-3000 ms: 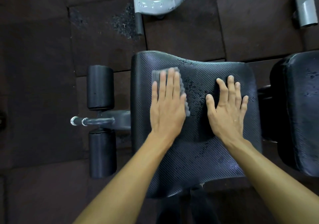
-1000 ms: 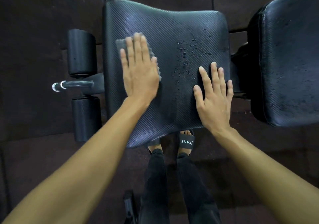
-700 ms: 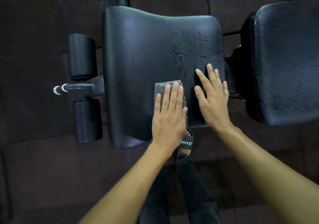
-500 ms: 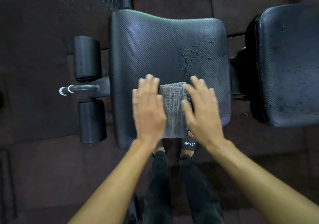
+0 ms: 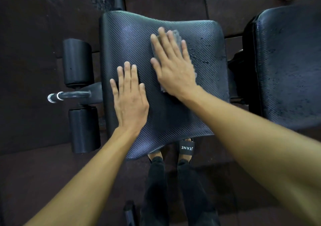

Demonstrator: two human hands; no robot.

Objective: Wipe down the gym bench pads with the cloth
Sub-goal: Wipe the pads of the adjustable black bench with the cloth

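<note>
Grey cloth (image 5: pixel 175 34) is pressed mid-wipe on the middle of the seat pad (image 5: pixel 121 39) under the flat, straight-fingered right hand (image 5: pixel 173 65); the left hand (image 5: pixel 130 95) is spread empty on the pad's left. Specks (image 5: pixel 199 58) toward the pad's right edge should be swept next.

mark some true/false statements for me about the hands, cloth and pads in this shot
1. The right hand presses the cloth flat on the seat pad. True.
2. The left hand grips a spray bottle. False: it rests flat and bare on the seat pad, with nothing in it.
3. Dark specks dot the seat pad just right of the cloth. True.
4. The cloth lies on the second pad. False: it is on the seat pad, under the right hand.
5. The foam rollers sit left of the seat pad. True.
</note>
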